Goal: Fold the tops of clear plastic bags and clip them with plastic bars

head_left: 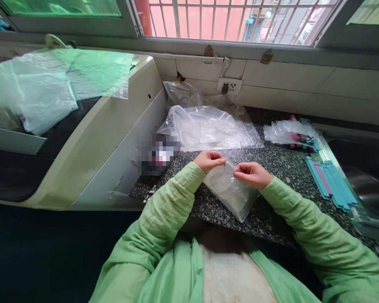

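Note:
A clear plastic bag (232, 191) hangs slanted between my hands, over the front edge of the speckled dark countertop (281, 176). My left hand (209, 160) pinches its upper left corner between thumb and fingers. Along the same top edge, a short way to the right, my right hand (254, 174) is closed on the bag too. Whether the bag's mouth is open I cannot make out. Just beyond my hands lies a heap of larger clear plastic bags (208, 126), crumpled and overlapping.
To the right lie flat teal and pink strips (330, 183), with small filled clear bags (287, 131) behind them. A sink (366, 168) borders the counter on that side. At left stands a bulky cream machine (113, 139) with plastic sheets (50, 88) on top. A wall socket (230, 86) sits behind.

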Demonstrator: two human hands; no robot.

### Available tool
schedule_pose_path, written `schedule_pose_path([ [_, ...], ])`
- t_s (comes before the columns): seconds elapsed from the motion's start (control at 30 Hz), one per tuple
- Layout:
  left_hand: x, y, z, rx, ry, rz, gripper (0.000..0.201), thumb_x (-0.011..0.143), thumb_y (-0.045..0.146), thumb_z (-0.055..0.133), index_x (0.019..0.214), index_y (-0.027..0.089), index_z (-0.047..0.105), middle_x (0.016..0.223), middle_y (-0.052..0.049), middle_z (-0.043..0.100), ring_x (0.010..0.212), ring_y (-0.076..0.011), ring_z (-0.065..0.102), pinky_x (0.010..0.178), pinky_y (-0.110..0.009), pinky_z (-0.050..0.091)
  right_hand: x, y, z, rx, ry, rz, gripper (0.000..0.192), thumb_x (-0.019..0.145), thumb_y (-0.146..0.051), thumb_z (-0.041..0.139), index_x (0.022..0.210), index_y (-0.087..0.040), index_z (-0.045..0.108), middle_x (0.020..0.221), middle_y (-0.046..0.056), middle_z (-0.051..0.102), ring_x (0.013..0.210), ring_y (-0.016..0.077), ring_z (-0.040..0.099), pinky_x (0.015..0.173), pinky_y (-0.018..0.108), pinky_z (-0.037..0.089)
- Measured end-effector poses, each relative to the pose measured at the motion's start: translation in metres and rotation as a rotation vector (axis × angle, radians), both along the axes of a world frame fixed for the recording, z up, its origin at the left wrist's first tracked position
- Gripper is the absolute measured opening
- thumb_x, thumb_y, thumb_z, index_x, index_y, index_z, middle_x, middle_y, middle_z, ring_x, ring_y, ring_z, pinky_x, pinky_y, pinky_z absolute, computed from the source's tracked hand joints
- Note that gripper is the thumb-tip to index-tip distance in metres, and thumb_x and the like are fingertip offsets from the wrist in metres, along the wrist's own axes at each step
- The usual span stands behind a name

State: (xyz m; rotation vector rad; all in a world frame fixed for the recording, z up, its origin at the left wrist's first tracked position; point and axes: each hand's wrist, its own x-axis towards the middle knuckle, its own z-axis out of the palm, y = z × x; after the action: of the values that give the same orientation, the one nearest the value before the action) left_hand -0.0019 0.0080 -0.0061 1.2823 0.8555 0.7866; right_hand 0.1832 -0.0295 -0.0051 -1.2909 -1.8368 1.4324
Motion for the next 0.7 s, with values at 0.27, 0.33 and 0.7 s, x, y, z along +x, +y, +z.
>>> schedule_pose_path([
  [0.27, 0.001, 0.0, -0.002, 0.019, 0.0, -0.005, 0.04, 0.045, 0.044, 0.073, 0.055, 0.008, 0.06, 0.047, 0.002, 0.051, 0.048, -0.0043, 0.04, 0.047, -0.019, 0.03, 0.001, -0.003, -0.003, 0.105, -0.077, -0.003, 0.031, 0.065, -0.045, 0.053, 0.06, -0.015, 0.05, 0.052, -0.004, 0.038, 0.049, 0.0067, 0.032, 0.045, 0.022, 0.026],
  [0.33, 0.001, 0.0, -0.003, 0.038, 0.011, -0.008, 0.04, 0.046, 0.045, 0.072, 0.056, 0.008, 0.06, 0.046, 0.003, 0.048, 0.046, -0.0035, 0.037, 0.046, -0.019, 0.027, 0.002, -0.003, -0.003, 0.127, -0.087, 0.004, 0.03, 0.065, -0.044, 0.053, 0.06, -0.015, 0.051, 0.052, -0.003, 0.039, 0.05, 0.007, 0.033, 0.046, 0.022, 0.027],
  [0.7, 0.0, 0.002, -0.011, 0.085, 0.092, -0.07, 0.042, 0.05, 0.049, 0.068, 0.056, 0.008, 0.059, 0.047, 0.004, 0.043, 0.048, -0.004, 0.034, 0.046, -0.02, 0.023, 0.005, -0.001, 0.001, 0.134, -0.079, -0.034, 0.029, 0.063, -0.043, 0.053, 0.059, -0.014, 0.051, 0.052, -0.003, 0.04, 0.05, 0.0071, 0.034, 0.047, 0.023, 0.028],
])
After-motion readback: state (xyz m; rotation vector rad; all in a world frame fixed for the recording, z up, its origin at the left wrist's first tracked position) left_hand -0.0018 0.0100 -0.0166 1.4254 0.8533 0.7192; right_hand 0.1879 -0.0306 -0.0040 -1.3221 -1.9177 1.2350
